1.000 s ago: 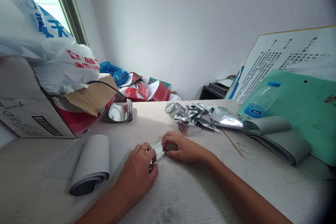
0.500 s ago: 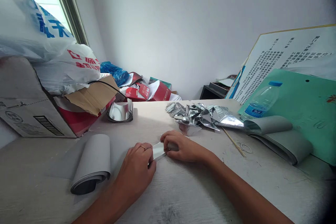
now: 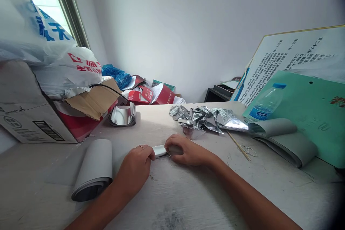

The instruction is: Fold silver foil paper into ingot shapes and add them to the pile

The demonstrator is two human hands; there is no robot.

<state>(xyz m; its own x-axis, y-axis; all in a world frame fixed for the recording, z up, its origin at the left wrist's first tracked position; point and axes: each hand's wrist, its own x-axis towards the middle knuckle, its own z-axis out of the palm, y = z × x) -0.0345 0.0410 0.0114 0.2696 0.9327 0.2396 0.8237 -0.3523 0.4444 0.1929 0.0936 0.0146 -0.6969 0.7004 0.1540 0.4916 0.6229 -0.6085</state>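
- Short strip of silver-faced paper (image 3: pixel 160 151): on the surface (image 3: pixel 185 197), held between both hands, its far end hidden under the right-hand fingers.
- Left hand (image 3: pixel 133 167): fingers curled, pinching the strip's near end; ring on one finger.
- Right hand (image 3: pixel 188 151): fingers bent over the strip's other end, pressing it down against the surface.
- Both hands: close together, neither spread, separated only by the strip.
- Small silver foil cup (image 3: pixel 191 132): just beyond the right hand, touching the edge of a heap of folded silver foil shapes (image 3: pixel 207 118).
- Grey paper roll (image 3: pixel 93 169): lying just left of the left hand.
- Second grey paper roll (image 3: pixel 285 142): at the right, resting partly on a green board (image 3: pixel 309 115).
- Wooden stick (image 3: pixel 238 145) and rubber bands (image 3: pixel 248 150): right of the right hand, near each other.
- Plastic water bottle (image 3: pixel 265 104): lying on the green board, blue cap.
- Silver foil ring (image 3: pixel 122 115): upright, far side of the surface, beside a cardboard box (image 3: pixel 32 122).
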